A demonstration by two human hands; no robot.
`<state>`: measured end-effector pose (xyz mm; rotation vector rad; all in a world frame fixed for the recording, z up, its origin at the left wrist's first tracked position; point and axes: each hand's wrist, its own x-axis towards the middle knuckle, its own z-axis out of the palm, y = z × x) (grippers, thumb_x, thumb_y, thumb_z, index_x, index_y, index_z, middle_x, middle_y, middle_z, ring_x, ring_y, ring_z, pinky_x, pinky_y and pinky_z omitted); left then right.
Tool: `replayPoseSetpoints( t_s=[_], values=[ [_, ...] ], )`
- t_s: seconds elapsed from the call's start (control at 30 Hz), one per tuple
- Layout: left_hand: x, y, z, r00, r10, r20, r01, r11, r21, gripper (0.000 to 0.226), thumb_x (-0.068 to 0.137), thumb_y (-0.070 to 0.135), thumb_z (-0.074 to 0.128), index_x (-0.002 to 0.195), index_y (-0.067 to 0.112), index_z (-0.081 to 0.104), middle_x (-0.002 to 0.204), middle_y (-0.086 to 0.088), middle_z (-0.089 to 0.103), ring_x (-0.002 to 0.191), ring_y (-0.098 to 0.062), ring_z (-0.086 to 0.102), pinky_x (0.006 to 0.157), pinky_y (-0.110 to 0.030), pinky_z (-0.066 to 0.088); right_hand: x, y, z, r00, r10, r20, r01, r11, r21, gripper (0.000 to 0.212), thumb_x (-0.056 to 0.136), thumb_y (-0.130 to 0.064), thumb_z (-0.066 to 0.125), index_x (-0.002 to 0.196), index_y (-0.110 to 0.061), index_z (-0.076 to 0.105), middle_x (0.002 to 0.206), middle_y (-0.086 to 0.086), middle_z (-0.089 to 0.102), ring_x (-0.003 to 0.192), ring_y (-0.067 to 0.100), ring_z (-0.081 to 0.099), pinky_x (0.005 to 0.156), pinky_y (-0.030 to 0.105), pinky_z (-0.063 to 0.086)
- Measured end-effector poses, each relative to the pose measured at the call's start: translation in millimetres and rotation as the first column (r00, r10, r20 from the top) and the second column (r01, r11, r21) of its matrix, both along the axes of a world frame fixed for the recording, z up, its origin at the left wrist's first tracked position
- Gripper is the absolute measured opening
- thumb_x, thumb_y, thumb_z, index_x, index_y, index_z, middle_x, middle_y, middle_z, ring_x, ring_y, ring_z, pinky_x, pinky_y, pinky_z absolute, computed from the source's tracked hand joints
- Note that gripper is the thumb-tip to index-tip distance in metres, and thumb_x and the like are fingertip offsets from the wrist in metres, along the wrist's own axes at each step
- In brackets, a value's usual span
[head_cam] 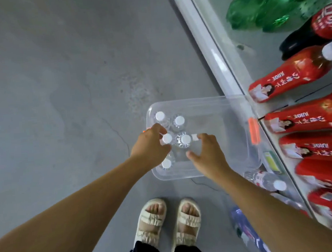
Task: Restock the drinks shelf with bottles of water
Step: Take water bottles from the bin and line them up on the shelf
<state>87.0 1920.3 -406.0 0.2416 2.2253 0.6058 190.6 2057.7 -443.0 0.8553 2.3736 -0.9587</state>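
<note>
A clear plastic storage bin (199, 107) sits on the grey concrete floor (59, 94), its right end against the base of the drinks shelf (212, 48). Five water bottles stand upright in the left half of the bin, each with a white cap: two at the far side (159, 116) and (180, 120), two in the middle (167, 138) and (185, 138), and one nearest the person (166, 163). The left hand (149, 145) is over the bin's left edge, its fingers curled around the neck of the middle-left bottle just below the cap. The right hand (207, 152) hovers over the bin beside the middle-right bottle, fingers spread and relaxed, thumb extended toward the person, gripping nothing. On the shelf, green soda bottles (267, 8) occupy the far end, a dark cola bottle (312, 30) comes next, and red-labelled tea bottles (307, 114) fill the nearer section. A water bottle (266, 180) lies on a lower shelf level close to the right forearm. The person's feet, in cream sandals (168, 223), stand just in front of the bin.
</note>
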Motion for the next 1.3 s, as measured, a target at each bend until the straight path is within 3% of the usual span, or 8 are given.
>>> replayPoseSetpoints(
  t_s=[0.13,0.37,0.7,0.8,0.9,1.03,1.17,1.3],
  values=[
    [-4.1,6.5,-43.7,0.997,-0.022,-0.078,0.022,1.000,0.005,0.042,0.085,0.021,0.065,0.124,0.018,0.049,0.119,0.001,0.057,0.108,-0.017,0.054,0.086,-0.029,0.046,-1.0,-2.7,-58.0,0.999,-0.027,-0.031,0.027,1.000,0.002,0.061,0.087,-0.031,0.064,0.136,-0.011,0.035,0.137,0.008,0.039,0.126,0.023,0.040,0.098,0.031,0.037],
    [-1.8,13.3,-95.8,0.986,-0.062,-0.156,0.065,0.998,0.013,0.044,0.084,0.022,0.066,0.124,0.019,0.048,0.125,0.001,0.055,0.114,-0.017,0.051,0.093,-0.037,0.048,-8.2,-7.9,-127.6,0.951,-0.161,-0.263,0.161,0.987,-0.020,0.061,0.077,-0.023,0.076,0.128,-0.009,0.046,0.132,0.006,0.046,0.120,0.021,0.046,0.088,0.017,0.033],
    [-4.2,16.6,-106.1,0.976,-0.085,-0.202,0.098,0.994,0.054,0.046,0.083,0.024,0.068,0.124,0.020,0.049,0.128,0.002,0.054,0.117,-0.014,0.051,0.095,-0.029,0.044,-9.9,5.4,-142.8,0.849,-0.387,-0.360,0.319,0.918,-0.234,0.044,0.085,-0.026,0.069,0.125,-0.016,0.053,0.117,-0.005,0.058,0.105,0.008,0.053,0.082,0.001,0.034],
    [-4.0,18.5,-93.1,0.975,-0.078,-0.208,0.095,0.993,0.072,0.044,0.083,0.022,0.068,0.123,0.021,0.049,0.127,0.003,0.054,0.116,-0.013,0.051,0.092,-0.025,0.042,-9.2,21.6,-124.5,0.828,-0.408,-0.386,0.346,0.912,-0.222,0.028,0.086,-0.022,0.067,0.111,-0.016,0.057,0.096,-0.007,0.060,0.086,0.006,0.055,0.070,-0.003,0.035],
    [-3.4,24.2,-66.2,0.976,-0.075,-0.205,0.095,0.992,0.089,0.044,0.083,0.021,0.069,0.122,0.021,0.050,0.124,0.004,0.056,0.112,-0.013,0.052,0.088,-0.024,0.043,-5.0,42.8,-87.8,0.832,-0.392,-0.393,0.332,0.919,-0.214,0.025,0.086,-0.022,0.067,0.107,-0.011,0.059,0.093,-0.007,0.061,0.082,0.006,0.054,0.067,-0.002,0.036],
    [-3.8,37.8,-13.9,0.981,-0.073,-0.178,0.096,0.988,0.123,0.045,0.081,0.021,0.070,0.121,0.020,0.050,0.119,0.005,0.056,0.108,-0.013,0.055,0.087,-0.027,0.046,-4.7,76.8,-18.8,0.830,-0.461,-0.315,0.351,0.869,-0.348,0.029,0.084,-0.021,0.070,0.110,-0.012,0.060,0.100,-0.001,0.066,0.095,0.017,0.062,0.084,0.022,0.050],
    [-8.9,53.0,51.7,0.992,-0.088,-0.095,0.104,0.977,0.185,0.050,0.077,0.022,0.074,0.121,0.020,0.051,0.116,0.005,0.056,0.102,-0.010,0.052,0.080,-0.019,0.038,-14.4,102.3,75.3,0.840,-0.480,-0.253,0.324,0.818,-0.474,0.029,0.086,-0.014,0.067,0.114,-0.011,0.062,0.108,0.006,0.068,0.105,0.020,0.063,0.094,0.035,0.050],
    [-19.2,64.3,124.8,0.993,-0.120,0.004,0.116,0.963,0.244,0.057,0.076,0.023,0.077,0.125,0.021,0.048,0.121,0.002,0.055,0.112,-0.015,0.052,0.094,-0.028,0.045,-26.9,119.4,169.9,0.852,-0.458,-0.254,0.262,0.792,-0.551,0.024,0.086,-0.008,0.065,0.104,-0.025,0.065,0.110,0.007,0.068,0.108,0.021,0.062,0.099,0.040,0.048]
  ],
)
